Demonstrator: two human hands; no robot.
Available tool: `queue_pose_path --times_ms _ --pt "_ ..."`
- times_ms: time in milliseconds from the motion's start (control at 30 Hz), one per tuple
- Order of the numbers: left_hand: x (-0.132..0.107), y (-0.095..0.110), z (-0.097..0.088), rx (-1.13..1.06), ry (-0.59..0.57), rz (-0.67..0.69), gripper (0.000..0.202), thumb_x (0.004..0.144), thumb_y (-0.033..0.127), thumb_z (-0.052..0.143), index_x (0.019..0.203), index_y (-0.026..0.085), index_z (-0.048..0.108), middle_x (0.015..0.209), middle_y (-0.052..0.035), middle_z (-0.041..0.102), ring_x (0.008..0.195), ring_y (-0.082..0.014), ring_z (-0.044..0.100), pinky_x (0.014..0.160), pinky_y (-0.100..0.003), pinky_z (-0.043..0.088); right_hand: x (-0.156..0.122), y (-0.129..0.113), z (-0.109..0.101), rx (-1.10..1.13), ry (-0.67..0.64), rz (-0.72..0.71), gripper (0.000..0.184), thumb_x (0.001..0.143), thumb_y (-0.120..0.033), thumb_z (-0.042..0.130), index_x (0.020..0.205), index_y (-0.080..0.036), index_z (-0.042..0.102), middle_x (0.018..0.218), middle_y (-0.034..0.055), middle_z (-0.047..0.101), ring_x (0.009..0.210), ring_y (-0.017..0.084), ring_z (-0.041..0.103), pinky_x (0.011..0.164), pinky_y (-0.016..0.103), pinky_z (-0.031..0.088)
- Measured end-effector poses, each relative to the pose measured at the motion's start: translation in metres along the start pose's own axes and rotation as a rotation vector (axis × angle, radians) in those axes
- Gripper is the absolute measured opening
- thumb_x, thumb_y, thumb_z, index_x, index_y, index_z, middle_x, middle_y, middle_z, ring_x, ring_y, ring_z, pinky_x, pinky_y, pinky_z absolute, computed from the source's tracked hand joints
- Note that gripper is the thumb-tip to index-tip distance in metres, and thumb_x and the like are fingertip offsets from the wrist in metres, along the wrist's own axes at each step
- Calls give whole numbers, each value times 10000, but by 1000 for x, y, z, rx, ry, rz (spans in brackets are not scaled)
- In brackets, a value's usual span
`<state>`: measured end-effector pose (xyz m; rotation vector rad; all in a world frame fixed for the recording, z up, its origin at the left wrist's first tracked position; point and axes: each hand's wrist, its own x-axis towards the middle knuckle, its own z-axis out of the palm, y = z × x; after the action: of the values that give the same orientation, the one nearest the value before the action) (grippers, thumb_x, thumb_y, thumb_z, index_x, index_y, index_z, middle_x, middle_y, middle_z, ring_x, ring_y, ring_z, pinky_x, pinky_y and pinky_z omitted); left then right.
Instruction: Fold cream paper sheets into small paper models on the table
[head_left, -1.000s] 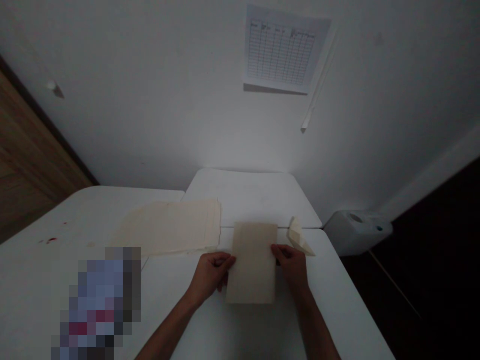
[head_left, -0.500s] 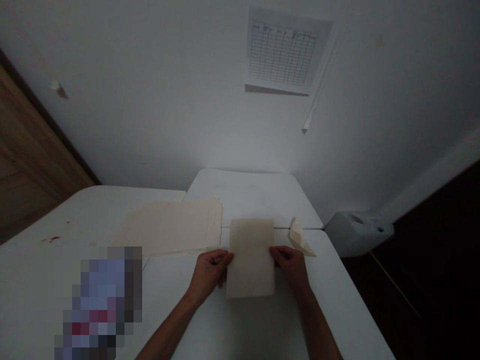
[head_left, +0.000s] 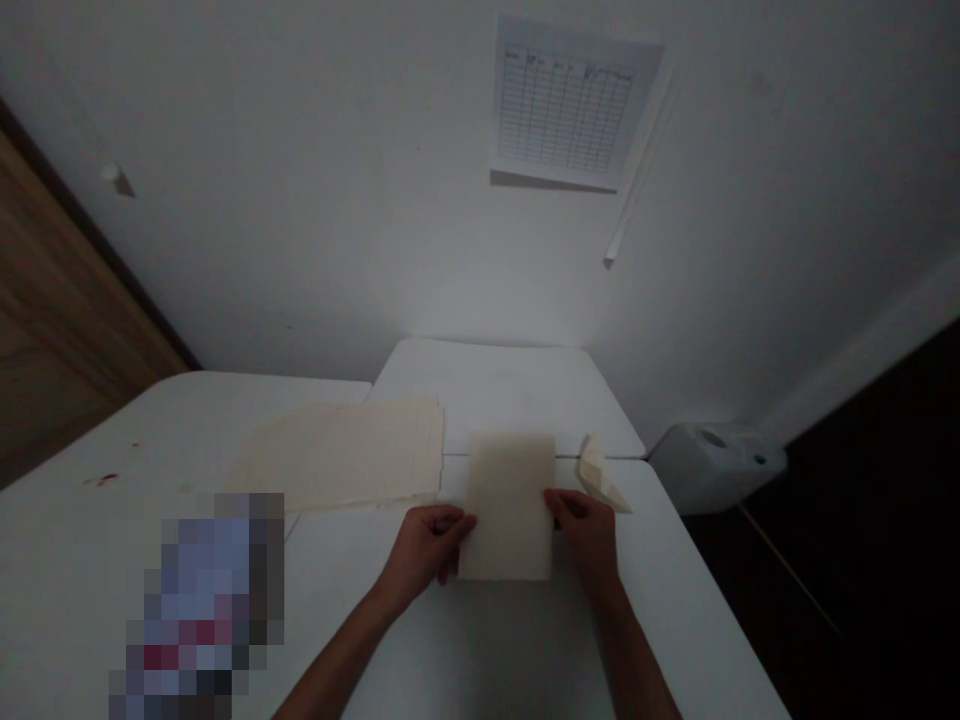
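Between my two hands is a cream, rectangular sheet of paper (head_left: 510, 510), its long sides running away from me. My left hand (head_left: 427, 545) pinches its left edge between thumb and fingers. On the opposite edge, my right hand (head_left: 585, 525) grips the paper the same way, a little higher up. A stack of larger cream sheets (head_left: 345, 455) lies on the table to the left. Just beyond my right hand rests a small folded paper piece (head_left: 600, 475) with angled creases.
White tables (head_left: 510, 390) stand pushed together against the wall, with thin seams between them. A printed chart (head_left: 574, 105) hangs on the wall. At the right, past the table edge, is a white plastic container (head_left: 716, 465). A blurred-out object (head_left: 202, 600) lies at the left front.
The paper has shifted slightly to the right and away from me, and its near edge sits higher in view. Both hands moved a little right with it, still gripping its edges.
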<state>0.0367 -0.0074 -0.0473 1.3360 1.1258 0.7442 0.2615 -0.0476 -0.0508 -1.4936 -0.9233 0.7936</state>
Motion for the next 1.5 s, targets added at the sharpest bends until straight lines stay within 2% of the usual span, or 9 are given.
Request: queue_pose_path --times_ms 133,267,367,700,933,1133,1267,1500 --pt "-1 1 -1 31 -16 4 488 748 612 593 703 130 662 387 24 511 291 -86 396 308 -182 274 1 2 1 29 24 22 432 677 -537 727 817 -129 760 751 96 731 635 216 659 600 313 530" --pt "2 -5 -3 26 6 30 490 754 609 584 717 127 663 384 32 500 296 -82 389 317 -180 262 2 7 1 82 -71 73 481 699 -567 695 870 -121 751 769 93 727 655 211 656 602 307 526" --pt "4 -9 -3 -2 28 43 478 755 597 591 728 125 665 386 37 495 298 -80 384 314 -178 251 3 8 1 32 -111 63 477 710 -563 688 868 -117 751 738 87 720 625 201 642 584 297 513" --pt "1 -4 -3 6 30 43 487 751 610 593 713 130 668 381 29 502 292 -89 400 316 -184 265 -1 3 2 -9 -78 28 472 707 -570 687 822 -117 752 749 104 727 659 227 659 608 314 523" --pt "2 -5 -3 -30 94 63 448 759 579 605 690 139 651 366 37 495 280 -81 392 319 -175 246 -1 2 3 32 -194 66 469 710 -569 684 850 -128 756 775 93 734 685 229 675 602 301 529" --pt "2 -5 -3 -10 29 5 471 759 598 589 755 132 662 398 17 540 284 -94 409 308 -187 274 -1 0 2 -69 -110 11 406 746 -520 667 850 -139 763 831 99 746 778 258 695 680 315 532" --pt "1 -4 -2 36 -28 -29 462 743 599 603 714 140 644 387 20 533 277 -94 402 303 -191 284 -2 0 2 -98 -63 -20 398 754 -522 656 825 -146 764 823 97 746 772 257 697 687 315 531" --pt "0 -2 -2 54 -43 -29 471 753 614 578 673 152 612 388 21 532 275 -85 385 305 -186 284 -1 0 2 -57 -75 -2 463 740 -573 644 848 -138 758 804 101 738 738 244 683 635 302 524"
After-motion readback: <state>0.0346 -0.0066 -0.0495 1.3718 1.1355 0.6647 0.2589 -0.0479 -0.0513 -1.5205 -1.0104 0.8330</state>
